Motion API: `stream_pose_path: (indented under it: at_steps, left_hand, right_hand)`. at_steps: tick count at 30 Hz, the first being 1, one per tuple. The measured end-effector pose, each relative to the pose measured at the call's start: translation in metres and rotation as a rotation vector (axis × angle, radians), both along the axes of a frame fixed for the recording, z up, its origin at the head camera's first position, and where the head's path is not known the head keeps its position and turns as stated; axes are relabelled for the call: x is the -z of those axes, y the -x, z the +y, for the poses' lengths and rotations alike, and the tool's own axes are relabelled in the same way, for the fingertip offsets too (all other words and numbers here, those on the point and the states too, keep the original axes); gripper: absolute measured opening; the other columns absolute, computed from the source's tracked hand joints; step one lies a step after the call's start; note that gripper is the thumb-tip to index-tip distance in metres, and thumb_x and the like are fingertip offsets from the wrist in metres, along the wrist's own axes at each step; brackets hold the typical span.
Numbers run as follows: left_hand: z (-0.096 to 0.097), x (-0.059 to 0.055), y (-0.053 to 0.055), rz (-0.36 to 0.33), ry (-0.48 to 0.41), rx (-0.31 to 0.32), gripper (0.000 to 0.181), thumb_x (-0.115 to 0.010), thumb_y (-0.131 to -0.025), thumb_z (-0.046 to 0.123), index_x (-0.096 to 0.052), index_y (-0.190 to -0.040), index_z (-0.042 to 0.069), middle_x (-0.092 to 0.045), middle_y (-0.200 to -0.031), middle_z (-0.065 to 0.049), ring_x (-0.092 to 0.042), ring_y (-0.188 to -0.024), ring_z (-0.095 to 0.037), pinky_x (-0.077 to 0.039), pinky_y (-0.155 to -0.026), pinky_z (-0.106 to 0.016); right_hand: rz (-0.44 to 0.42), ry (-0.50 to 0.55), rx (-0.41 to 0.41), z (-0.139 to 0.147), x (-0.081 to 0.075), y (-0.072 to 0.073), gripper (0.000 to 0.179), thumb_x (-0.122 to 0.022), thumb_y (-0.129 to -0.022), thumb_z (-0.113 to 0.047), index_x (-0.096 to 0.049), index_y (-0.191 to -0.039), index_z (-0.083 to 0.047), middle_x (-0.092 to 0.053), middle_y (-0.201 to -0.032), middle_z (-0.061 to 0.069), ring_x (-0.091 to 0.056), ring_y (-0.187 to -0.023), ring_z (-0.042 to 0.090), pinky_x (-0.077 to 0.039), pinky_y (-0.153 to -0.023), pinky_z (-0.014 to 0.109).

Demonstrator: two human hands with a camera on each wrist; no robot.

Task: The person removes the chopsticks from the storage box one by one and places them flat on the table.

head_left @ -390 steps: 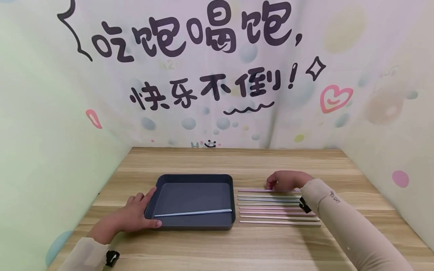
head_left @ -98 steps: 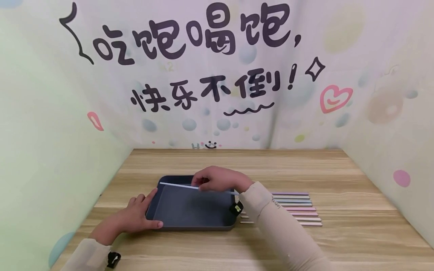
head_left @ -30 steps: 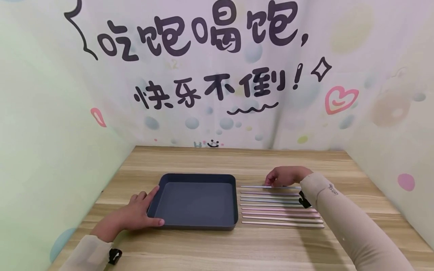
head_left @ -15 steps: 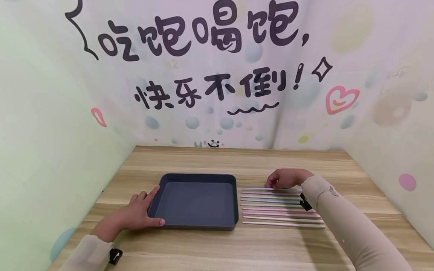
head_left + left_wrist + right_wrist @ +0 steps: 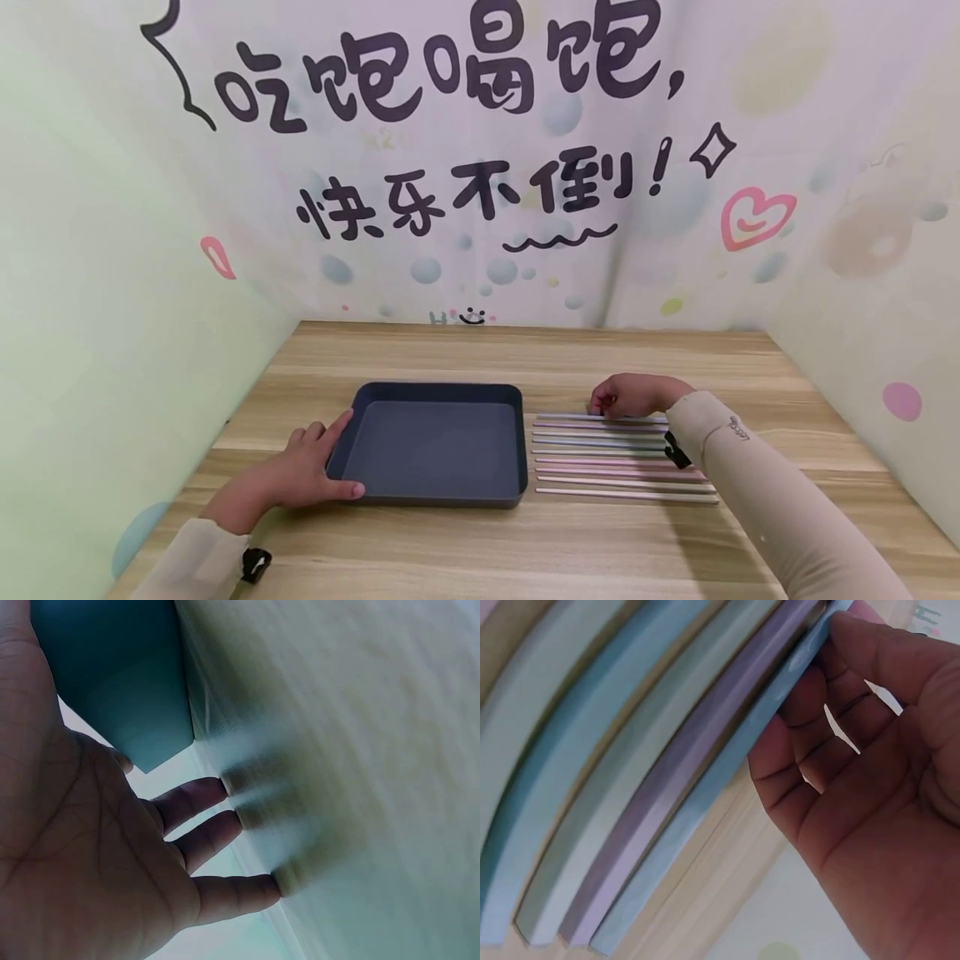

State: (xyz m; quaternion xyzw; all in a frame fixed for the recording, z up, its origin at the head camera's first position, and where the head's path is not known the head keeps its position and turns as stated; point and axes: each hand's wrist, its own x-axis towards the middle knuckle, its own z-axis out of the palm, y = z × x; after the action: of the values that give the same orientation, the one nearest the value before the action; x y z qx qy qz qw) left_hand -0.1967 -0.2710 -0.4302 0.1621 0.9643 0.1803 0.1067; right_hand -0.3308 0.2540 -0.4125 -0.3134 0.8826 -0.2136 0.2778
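My right hand [image 5: 633, 395] pinches a light blue chopstick [image 5: 558, 416] between thumb and curled fingers, at the far side of a row of chopsticks. In the right wrist view the blue chopstick [image 5: 682, 829] lies close alongside a purple chopstick [image 5: 697, 735], its near end almost level with the others. To the left of the row stands a dark blue-grey rectangular tray [image 5: 435, 502]. My left hand [image 5: 296, 472] spreads against the tray's left side, thumb at the front corner and index finger along the side. The other left fingertips [image 5: 217, 832] touch the table.
Several pale green, blue, pink and cream chopsticks [image 5: 626, 495] lie parallel on the wooden table [image 5: 480, 554], just right of the tray. A printed cloth backdrop [image 5: 480, 275] rises behind the table, with pale walls on both sides.
A blue chopstick that lay in the tray was lifted over it by my right hand, then lowered toward the row's far edge and drawn close to the purple one. My left hand stays put.
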Motion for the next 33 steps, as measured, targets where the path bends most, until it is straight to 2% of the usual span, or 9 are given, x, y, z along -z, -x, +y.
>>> stream_pose_path:
  at_steps: [15, 22, 33]
  left_hand:
    - [-0.0006, 0.0007, 0.0004, 0.007, -0.002, 0.005, 0.115, -0.075, -0.078, 0.063, -0.016, -0.157, 0.002, -0.044, -0.119, -0.021, -0.041, -0.103, -0.038, -0.044, -0.083, -0.055]
    - [0.0014, -0.0012, -0.0008, -0.023, -0.012, -0.023, 0.117, -0.074, -0.076, 0.065, -0.016, -0.158, 0.004, -0.044, -0.122, -0.020, -0.040, -0.106, -0.035, -0.044, -0.086, -0.054]
    - [0.0015, -0.0017, -0.0014, -0.035, -0.010, -0.027, 0.117, -0.075, -0.076, 0.065, -0.016, -0.157, 0.004, -0.043, -0.125, -0.022, -0.040, -0.108, -0.037, -0.044, -0.086, -0.055]
  right_hand:
    - [0.011, -0.020, 0.017, -0.0037, 0.0002, -0.0019, 0.016, -0.059, -0.084, 0.010, -0.061, -0.089, -0.005, -0.049, -0.074, -0.004, -0.045, -0.068, 0.010, -0.039, -0.067, 0.027]
    - [0.002, -0.014, 0.031, -0.0037, 0.0008, -0.0023, 0.016, -0.057, -0.086, 0.010, -0.061, -0.090, -0.005, -0.047, -0.072, -0.003, -0.043, -0.065, 0.010, -0.037, -0.064, 0.027]
    - [-0.001, -0.020, 0.043, -0.0046, 0.0012, -0.0025, 0.017, -0.054, -0.086, 0.011, -0.060, -0.090, -0.005, -0.046, -0.071, -0.003, -0.042, -0.063, 0.010, -0.036, -0.062, 0.027]
